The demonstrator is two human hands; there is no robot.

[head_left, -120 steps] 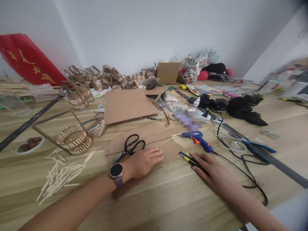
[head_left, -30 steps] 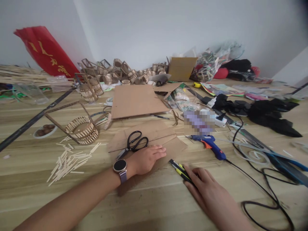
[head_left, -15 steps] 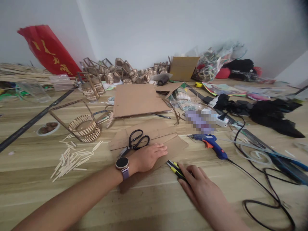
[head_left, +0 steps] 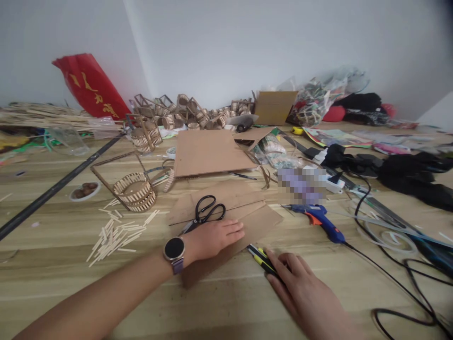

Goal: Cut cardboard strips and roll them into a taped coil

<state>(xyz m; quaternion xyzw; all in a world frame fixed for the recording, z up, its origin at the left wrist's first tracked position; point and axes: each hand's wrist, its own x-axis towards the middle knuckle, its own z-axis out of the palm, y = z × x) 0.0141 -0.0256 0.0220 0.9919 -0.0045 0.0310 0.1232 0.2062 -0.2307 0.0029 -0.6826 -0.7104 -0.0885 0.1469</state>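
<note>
My left hand (head_left: 212, 239), with a watch on its wrist, lies flat and open on a brown cardboard piece (head_left: 258, 222) on the wooden floor. Black scissors (head_left: 205, 212) rest on the cardboard just behind that hand. My right hand (head_left: 300, 288) is closed on a yellow-and-black utility knife (head_left: 260, 257), whose tip sits at the cardboard's near right edge. Most of the knife's handle is hidden under my fingers.
A blue glue gun (head_left: 320, 219) with a black cable (head_left: 389, 278) lies to the right. A larger cardboard sheet (head_left: 210, 153), a slatted wooden basket (head_left: 136, 191), loose sticks (head_left: 116, 236), a small dish (head_left: 84, 191) and a long black bar (head_left: 53, 189) lie around.
My right hand with the knife has slid left, from beside the glue gun to the cardboard's edge. My left hand has stayed flat on the cardboard. My view has shifted left.
</note>
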